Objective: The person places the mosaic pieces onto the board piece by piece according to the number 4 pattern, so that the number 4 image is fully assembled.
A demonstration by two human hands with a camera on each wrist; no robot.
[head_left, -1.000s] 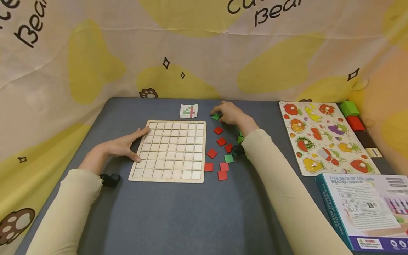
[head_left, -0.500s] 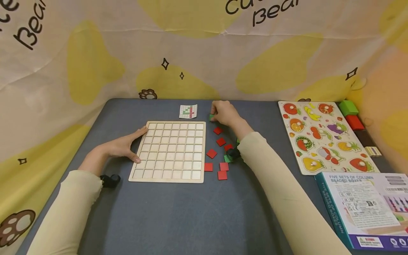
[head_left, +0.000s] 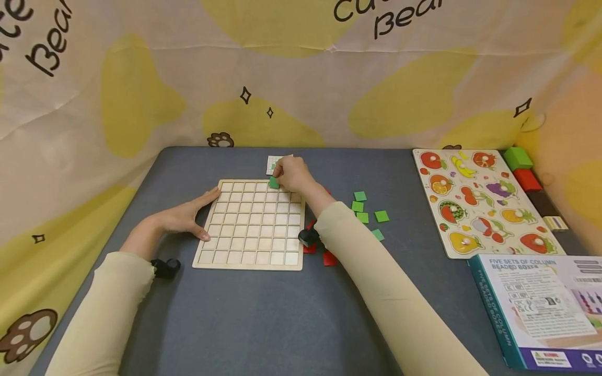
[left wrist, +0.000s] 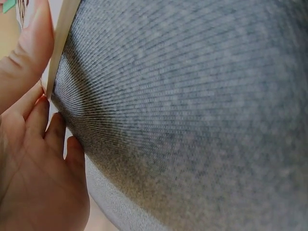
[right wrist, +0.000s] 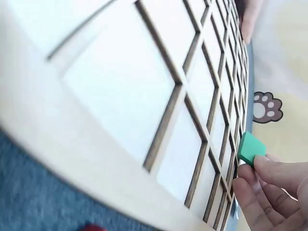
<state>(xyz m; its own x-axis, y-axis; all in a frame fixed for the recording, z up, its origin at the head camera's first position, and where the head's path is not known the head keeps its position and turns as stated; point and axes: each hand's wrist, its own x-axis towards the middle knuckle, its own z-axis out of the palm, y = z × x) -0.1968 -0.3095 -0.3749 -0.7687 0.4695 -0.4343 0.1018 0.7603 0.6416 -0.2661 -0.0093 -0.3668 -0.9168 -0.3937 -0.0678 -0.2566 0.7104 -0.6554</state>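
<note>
A pale wooden board (head_left: 237, 230) divided into square cells lies on the grey table. My left hand (head_left: 181, 215) rests at its left edge, thumb and fingers spread apart; the left wrist view has the thumb (left wrist: 36, 41) against the board's rim. Over the board's far edge, my right hand (head_left: 296, 176) pinches a small green square tile (right wrist: 250, 147) between thumb and fingers. In the right wrist view the tile is tilted, close above the far cells. Behind that hand lies a small pattern card (head_left: 271, 165), partly covered.
Several loose green tiles (head_left: 382, 216) lie right of my right forearm. Red tiles (head_left: 330, 259) beside the board are partly hidden beneath it. Farther right are a fruit puzzle board (head_left: 489, 203), a boxed bead set (head_left: 541, 308) and coloured blocks (head_left: 527, 180). A patterned cloth backs the table.
My right hand has picked up a green tile from right of the card and carried it left to the board's far edge. My left hand has stayed at the board's left edge.
</note>
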